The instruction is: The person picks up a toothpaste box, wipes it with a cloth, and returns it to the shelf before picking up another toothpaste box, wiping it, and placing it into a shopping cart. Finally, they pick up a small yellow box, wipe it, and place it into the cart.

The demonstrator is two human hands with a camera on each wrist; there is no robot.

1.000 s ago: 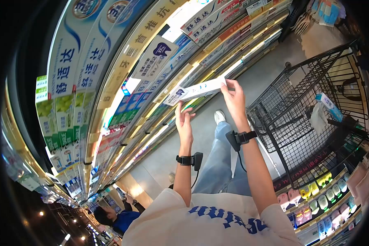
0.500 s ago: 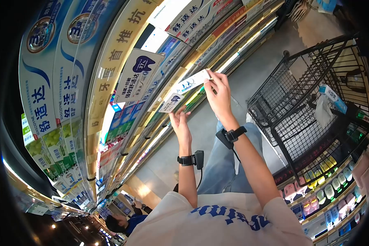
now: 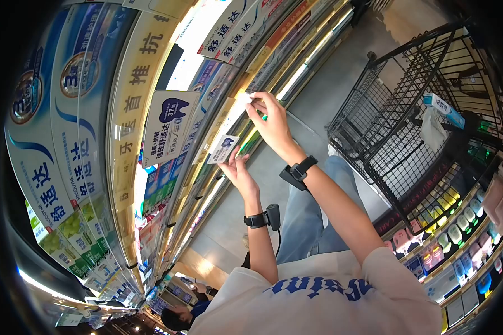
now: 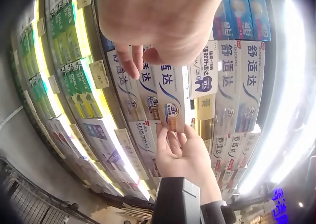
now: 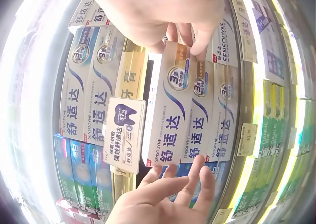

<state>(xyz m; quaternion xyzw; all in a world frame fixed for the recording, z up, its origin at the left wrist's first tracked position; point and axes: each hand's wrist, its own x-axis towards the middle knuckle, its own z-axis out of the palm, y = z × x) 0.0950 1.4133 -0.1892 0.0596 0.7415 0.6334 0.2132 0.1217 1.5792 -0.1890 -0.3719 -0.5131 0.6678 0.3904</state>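
Note:
A white and blue toothpaste box (image 5: 170,105) lies level with similar boxes (image 5: 223,110) in a shelf row. My right hand (image 3: 273,125) pinches one end of it between thumb and fingers, also visible in the left wrist view as the lower hand (image 4: 185,157). At the other end is my left hand (image 3: 241,177), its fingers relaxed and parted; in the right wrist view their tips lie close beside the box's edge, and contact is hard to tell. A white card with a dark tooth print (image 5: 125,135) stands beside the box.
More toothpaste boxes (image 3: 44,184) fill the shelf at left, with a card (image 3: 170,128) at its edge. A black wire cart (image 3: 397,128) stands at the right, holding a blue and white box (image 3: 444,110). Another person (image 3: 179,316) is at the lower left.
Both hands have moved left toward the shelf, and the box has gone from in front of it to among the row. The left hand stays near its far end. The view has shifted closer to the shelf.

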